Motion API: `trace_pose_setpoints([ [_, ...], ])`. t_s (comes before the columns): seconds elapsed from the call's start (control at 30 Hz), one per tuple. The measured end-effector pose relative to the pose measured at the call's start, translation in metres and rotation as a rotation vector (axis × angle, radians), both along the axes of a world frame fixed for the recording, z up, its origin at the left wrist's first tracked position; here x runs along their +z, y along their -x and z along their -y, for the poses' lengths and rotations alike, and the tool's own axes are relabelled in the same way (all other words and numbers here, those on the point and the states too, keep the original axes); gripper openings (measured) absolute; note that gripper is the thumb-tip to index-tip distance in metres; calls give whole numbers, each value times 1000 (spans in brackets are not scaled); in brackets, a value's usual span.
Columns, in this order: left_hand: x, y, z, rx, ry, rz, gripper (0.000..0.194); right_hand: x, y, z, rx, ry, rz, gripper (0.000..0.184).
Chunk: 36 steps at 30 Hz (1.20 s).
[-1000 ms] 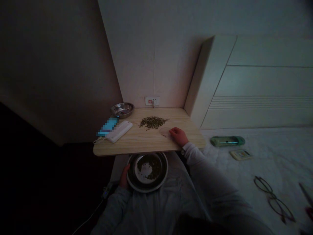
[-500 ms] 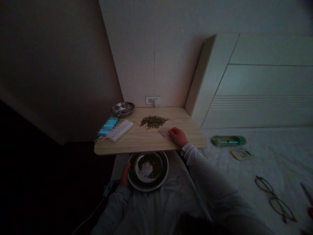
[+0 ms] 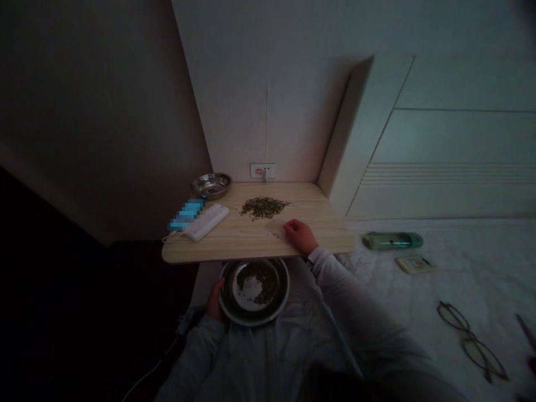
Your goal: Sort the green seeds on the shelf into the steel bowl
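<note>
My left hand (image 3: 214, 301) grips the left rim of a round metal basin (image 3: 282, 304) on my lap, its thumb at the edge. Small dark green beans (image 3: 268, 282), which look like mung beans, lie in a curved band over the basin's bottom. Above the wooden table, my right hand (image 3: 300, 237) pinches a thin see-through plastic piece (image 3: 275, 226) held low against the surface. A few loose beans (image 3: 274, 235) are beside that piece. Farther back on the table spreads a larger pile of beans (image 3: 264, 207).
The light wooden table (image 3: 234, 245) carries a steel bowl (image 3: 211, 186), a blurred-out phone (image 3: 186, 214) and a white power strip (image 3: 207, 221). On the bed to the right lie a green bottle (image 3: 392, 240), a small flat packet (image 3: 415, 263), eyeglasses (image 3: 471, 338) and a dark pointed object (image 3: 525, 332).
My right hand has slid a little to the left with the plastic piece, and the few loose beans beside it have shifted left too. My left hand and the basin stay in place.
</note>
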<state>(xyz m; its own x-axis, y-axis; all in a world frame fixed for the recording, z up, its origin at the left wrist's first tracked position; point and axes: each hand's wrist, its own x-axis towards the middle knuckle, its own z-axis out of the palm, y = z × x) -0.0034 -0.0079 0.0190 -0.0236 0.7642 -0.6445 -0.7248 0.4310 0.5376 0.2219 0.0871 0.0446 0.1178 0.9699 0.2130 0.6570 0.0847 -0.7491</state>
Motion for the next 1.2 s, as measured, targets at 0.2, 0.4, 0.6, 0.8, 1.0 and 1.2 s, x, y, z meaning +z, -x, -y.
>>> trace_pose_setpoints([
  [0.2, 1, -1, 1, -8, -8, 28, 24, -1, 9, 3, 40, -6, -53, 23],
  [0.4, -1, 0, 0, -13, 12, 48, 25, 1, 8, 5, 20, -33, -17, 24],
  [0.6, 0, 0, 1, -13, -13, 58, 24, -1, 10, 6, 31, -19, -12, 22],
  [0.8, -6, 2, -1, -24, -19, 68, 23, -4, 15, 6, 66, -37, -26, 24],
  [1.0, -10, 3, -2, -35, -25, 41, 24, -5, 15, 8, 91, -38, -25, 25],
  [1.2, -9, 1, -2, -61, 23, 81, 23, -5, 18, 11, 97, -25, -22, 24],
])
